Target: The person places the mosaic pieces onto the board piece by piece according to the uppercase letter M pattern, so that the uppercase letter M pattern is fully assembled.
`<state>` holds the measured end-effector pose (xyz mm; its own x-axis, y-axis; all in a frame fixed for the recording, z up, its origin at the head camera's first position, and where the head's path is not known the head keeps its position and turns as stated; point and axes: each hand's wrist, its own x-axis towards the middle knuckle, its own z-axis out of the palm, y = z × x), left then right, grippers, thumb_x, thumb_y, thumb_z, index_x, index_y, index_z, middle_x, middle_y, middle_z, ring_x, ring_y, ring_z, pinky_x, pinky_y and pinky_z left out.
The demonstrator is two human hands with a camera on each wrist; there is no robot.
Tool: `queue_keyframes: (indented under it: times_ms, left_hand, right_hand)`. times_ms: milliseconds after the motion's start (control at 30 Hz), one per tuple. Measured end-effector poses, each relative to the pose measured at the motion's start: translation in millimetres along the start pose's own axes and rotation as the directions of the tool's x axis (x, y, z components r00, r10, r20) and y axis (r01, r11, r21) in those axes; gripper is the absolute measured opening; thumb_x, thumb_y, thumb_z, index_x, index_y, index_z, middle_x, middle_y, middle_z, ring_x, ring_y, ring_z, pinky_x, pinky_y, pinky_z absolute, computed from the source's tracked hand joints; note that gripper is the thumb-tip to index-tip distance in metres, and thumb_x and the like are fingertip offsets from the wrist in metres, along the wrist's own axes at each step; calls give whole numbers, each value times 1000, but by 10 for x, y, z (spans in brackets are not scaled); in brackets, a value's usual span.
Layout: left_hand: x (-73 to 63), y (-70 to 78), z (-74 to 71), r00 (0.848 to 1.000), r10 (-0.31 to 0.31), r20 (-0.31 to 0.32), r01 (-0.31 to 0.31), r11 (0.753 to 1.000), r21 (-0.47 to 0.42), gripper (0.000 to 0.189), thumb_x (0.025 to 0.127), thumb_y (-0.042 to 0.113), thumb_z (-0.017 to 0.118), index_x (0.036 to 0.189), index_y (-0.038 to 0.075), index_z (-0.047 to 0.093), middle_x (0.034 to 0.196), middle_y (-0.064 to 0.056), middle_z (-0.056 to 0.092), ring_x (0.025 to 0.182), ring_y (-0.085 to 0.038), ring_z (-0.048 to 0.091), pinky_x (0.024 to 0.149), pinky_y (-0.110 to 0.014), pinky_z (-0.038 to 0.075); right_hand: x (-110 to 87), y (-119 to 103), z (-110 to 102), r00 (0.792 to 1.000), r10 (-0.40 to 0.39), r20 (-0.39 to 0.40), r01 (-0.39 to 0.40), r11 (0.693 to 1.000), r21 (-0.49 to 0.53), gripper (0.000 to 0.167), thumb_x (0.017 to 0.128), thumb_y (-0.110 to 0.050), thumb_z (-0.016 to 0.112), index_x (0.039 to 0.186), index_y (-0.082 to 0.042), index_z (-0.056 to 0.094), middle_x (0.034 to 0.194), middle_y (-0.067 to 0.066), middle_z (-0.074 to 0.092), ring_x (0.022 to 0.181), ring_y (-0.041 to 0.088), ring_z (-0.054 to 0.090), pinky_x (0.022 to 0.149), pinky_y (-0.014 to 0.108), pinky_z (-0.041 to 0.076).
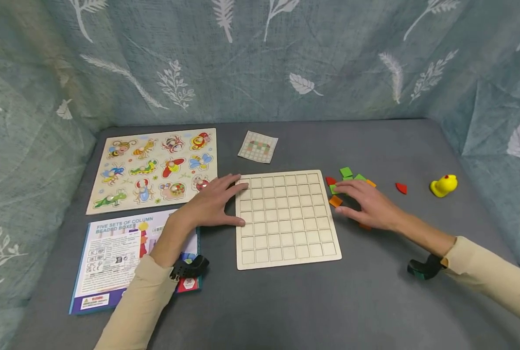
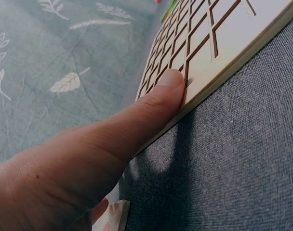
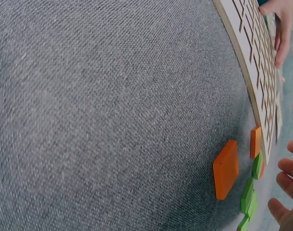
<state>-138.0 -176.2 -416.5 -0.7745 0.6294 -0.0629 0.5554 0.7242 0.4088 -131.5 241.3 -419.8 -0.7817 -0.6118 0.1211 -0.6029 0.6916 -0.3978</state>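
Observation:
A square wooden grid board lies flat on the grey table, its shallow square cells bare. My left hand is spread along the board's left side, fingertips at the far left corner; its thumb rests on the board's edge in the left wrist view. My right hand hovers with loosely bent fingers over a loose cluster of small coloured pieces beside the board's right edge. Among them are an orange piece, a green square and a red piece. Part of the cluster is hidden beneath that hand.
An insect puzzle board lies at the back left, with a printed box in front of it. Behind the grid board sits a small pattern card. Farther right are a lone red piece and a yellow toy duck.

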Motion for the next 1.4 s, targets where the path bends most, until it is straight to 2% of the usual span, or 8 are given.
queue_keyframes:
  times_ms: [233, 500, 700, 933, 1167, 1400]
  left_hand:
    - [-32, -17, -58, 999, -26, 30, 26, 1000, 1, 95, 74, 54, 78, 149, 11, 39, 159, -16, 25, 148, -39, 20, 118, -59, 18]
    - [-52, 12, 5, 999, -30, 33, 31, 999, -18, 97, 73, 55, 78, 150, 11, 36, 159, -16, 25, 149, -40, 19, 119, -59, 16]
    - [-43, 28, -56, 999, -24, 27, 25, 1000, -10, 96, 73, 53, 78, 149, 9, 38, 159, -17, 26, 148, -41, 19, 118, -61, 17]
    - [-1, 6, -38, 999, -15, 43, 15, 1000, 6, 93, 75, 53, 77, 148, 9, 40, 159, -17, 24, 148, -41, 19, 117, -61, 19]
    - [12, 10, -55, 997, -59, 50, 60, 998, -15, 90, 80, 51, 73, 149, 6, 36, 160, -16, 22, 149, -39, 17, 119, -59, 16]
    - [-8, 32, -56, 997, -61, 56, 62, 998, -12, 88, 83, 50, 71, 149, 4, 37, 160, -17, 23, 149, -40, 18, 119, -59, 17]
  right_hand:
    - [121, 2, -46, 1000, 7, 30, -6, 1000, -7, 45, 91, -32, 67, 128, -7, 61, 132, 10, 58, 121, 28, 53, 98, 47, 45]
    - [316, 19, -31, 1000, 15, 12, -15, 1000, -7, 36, 93, -25, 65, 123, -4, 64, 124, 14, 61, 115, 31, 54, 94, 49, 47]
    - [469, 52, -8, 998, 53, -37, -53, 999, 3, 26, 93, -20, 65, 112, -2, 69, 113, 15, 64, 103, 30, 60, 87, 47, 51]
    - [518, 95, 28, 994, 99, -49, -101, 994, -32, 17, 90, -16, 69, 100, -1, 70, 99, 13, 65, 85, 24, 63, 75, 41, 53]
    - [584, 90, 33, 993, 111, -51, -114, 992, -62, 15, 87, -16, 72, 94, -3, 72, 94, 12, 63, 80, 22, 63, 69, 38, 53]
    - [612, 48, 24, 993, 118, -26, -119, 990, -80, 16, 85, -17, 74, 93, -4, 71, 89, 11, 65, 75, 21, 61, 65, 37, 51]
